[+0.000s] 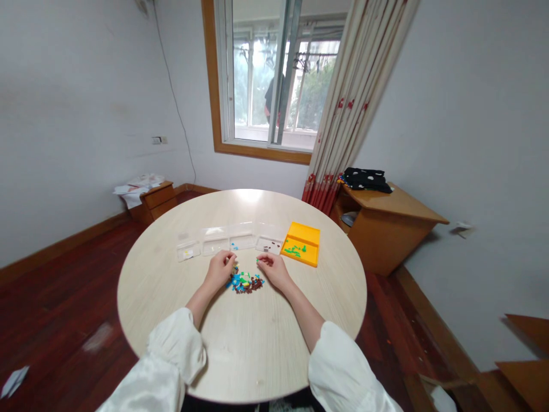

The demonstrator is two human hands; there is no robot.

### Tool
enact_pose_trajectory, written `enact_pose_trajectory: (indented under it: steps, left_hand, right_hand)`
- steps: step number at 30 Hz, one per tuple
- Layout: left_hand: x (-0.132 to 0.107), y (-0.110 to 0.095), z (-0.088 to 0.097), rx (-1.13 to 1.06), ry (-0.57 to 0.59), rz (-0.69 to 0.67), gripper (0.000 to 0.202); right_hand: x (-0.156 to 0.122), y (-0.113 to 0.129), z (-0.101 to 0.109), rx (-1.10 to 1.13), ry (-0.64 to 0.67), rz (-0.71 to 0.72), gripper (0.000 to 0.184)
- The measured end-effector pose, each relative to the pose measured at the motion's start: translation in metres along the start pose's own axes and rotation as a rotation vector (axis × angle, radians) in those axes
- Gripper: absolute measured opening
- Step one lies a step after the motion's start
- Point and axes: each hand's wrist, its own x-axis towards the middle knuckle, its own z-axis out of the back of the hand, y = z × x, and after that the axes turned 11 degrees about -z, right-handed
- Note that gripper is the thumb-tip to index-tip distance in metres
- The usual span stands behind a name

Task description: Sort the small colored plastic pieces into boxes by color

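A mixed pile of small building-block pieces [247, 282], in brown, blue, green and yellow, lies on the round table [244, 343]. My left hand [221, 269] is at the pile's upper left, fingers closed in a pinch; what they hold, if anything, is too small to name. Across from it, my right hand [274, 270] pinches a tiny green block piece [258, 261] at the pile's upper right. Beyond my hands stands an open yellow case [309, 232] with green pieces [295, 250] in its near half. Beside it, an open clear box [278, 252] contains a few dark pieces.
Farther left stand more open clear boxes: one [244, 246] with blue pieces, another [210, 252], and one [183, 258] with yellow bits. A wooden desk [386, 229] with black cloth [366, 179] stands right of the table. A low cabinet [158, 197] stands at the left wall.
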Motion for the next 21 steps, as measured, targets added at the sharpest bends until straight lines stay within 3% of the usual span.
enact_pose_trajectory:
  steps: [4, 11, 16, 21]
  left_hand:
    - [0.002, 0.002, 0.002, 0.001, -0.008, 0.007, 0.024]
    - [0.004, 0.009, 0.005, -0.014, -0.037, 0.053, 0.028]
    - [0.006, 0.011, 0.007, 0.012, -0.022, 0.081, 0.03]
    - [0.008, 0.019, 0.012, 0.066, 0.073, 0.139, 0.029]
  right_hand:
    - [0.0, 0.006, 0.004, -0.072, -0.072, 0.077, 0.016]
    - [0.01, 0.015, 0.051, -0.348, -0.528, 0.333, 0.024]
    - [0.017, 0.006, 0.08, -0.508, -0.676, 0.274, 0.03]
    - [0.018, 0.003, 0.085, -0.613, -0.76, 0.184, 0.032]
